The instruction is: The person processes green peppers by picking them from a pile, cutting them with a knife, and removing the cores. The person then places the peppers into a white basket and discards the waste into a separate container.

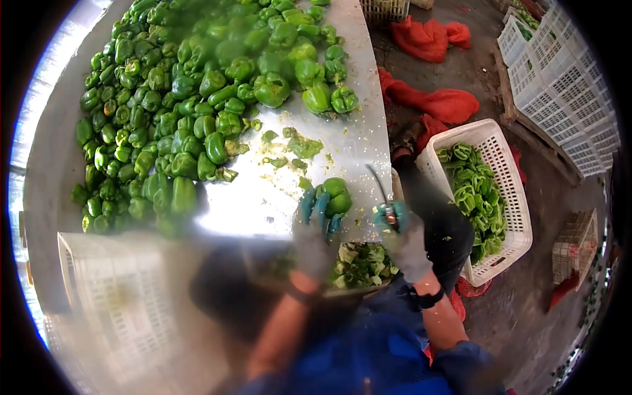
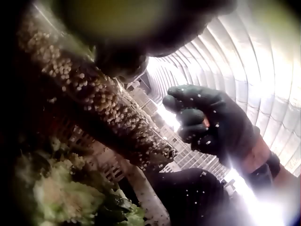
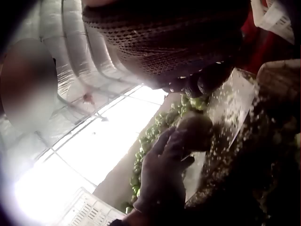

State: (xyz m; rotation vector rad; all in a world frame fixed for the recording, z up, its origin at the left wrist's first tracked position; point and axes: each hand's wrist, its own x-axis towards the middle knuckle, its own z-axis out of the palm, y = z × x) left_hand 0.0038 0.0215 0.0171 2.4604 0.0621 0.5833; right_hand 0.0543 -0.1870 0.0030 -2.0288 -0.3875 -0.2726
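In the head view my gloved left hand point(image 1: 314, 240) grips a green bell pepper point(image 1: 336, 196) at the near edge of the metal table point(image 1: 375, 141). To the right, my gloved right hand point(image 1: 405, 242) holds a knife point(image 1: 377, 182) by its handle, the thin curved blade pointing up and away, apart from the pepper. The left wrist view shows the right hand's curled fingers from below. In the right wrist view the left hand's fingers point(image 3: 173, 141) lie along the pepper. Scraps of pepper core and seeds point(image 1: 304, 146) lie on the table just beyond.
A large heap of green peppers point(image 1: 158, 125) covers the table's left and far side. Below the table edge, a container holds trimmings point(image 1: 362, 263). A white crate point(image 1: 520, 197) of cut peppers stands at right, near red mesh sacks point(image 1: 434, 105) and stacked crates point(image 1: 559, 85).
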